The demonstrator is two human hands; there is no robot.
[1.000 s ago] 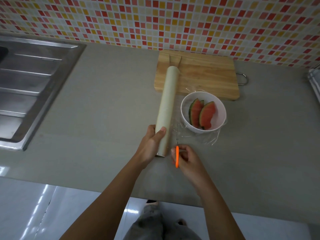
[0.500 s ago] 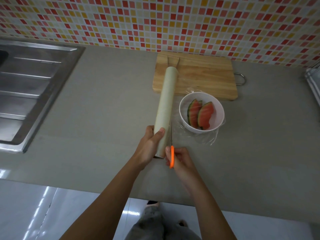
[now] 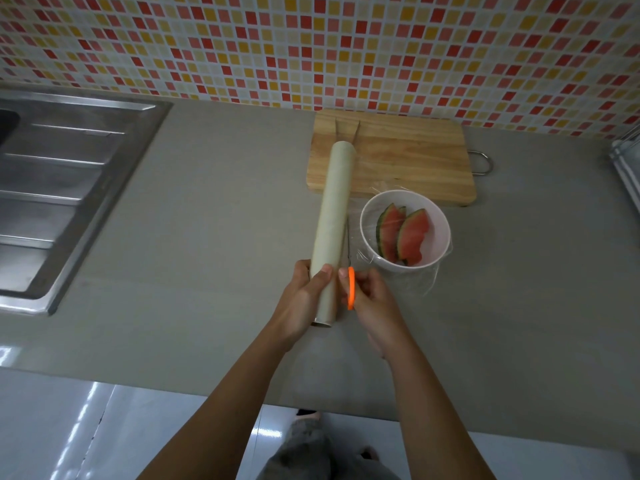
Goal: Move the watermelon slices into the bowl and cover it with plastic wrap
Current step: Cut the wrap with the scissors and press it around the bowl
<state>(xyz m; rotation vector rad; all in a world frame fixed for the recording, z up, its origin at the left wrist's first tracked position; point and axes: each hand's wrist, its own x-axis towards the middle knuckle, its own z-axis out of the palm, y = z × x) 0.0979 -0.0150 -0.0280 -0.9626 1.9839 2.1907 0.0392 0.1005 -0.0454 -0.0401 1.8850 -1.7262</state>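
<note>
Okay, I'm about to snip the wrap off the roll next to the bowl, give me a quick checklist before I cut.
1. Watermelon slices inside the bowl: ok.
2. Plastic wrap drawn over the bowl's top: ok, glare shows across it.
3. Left hand grips the roll near its close end: ok.
4. Right hand holds the orange scissors, blade pointing along the gap between roll and bowl: ok.
5. Film taut at the cut line: cannot tell, it is too clear to see.
6. Wrap tucked under the bowl all round: cannot tell; loose film bunches at its near right side.
</note>
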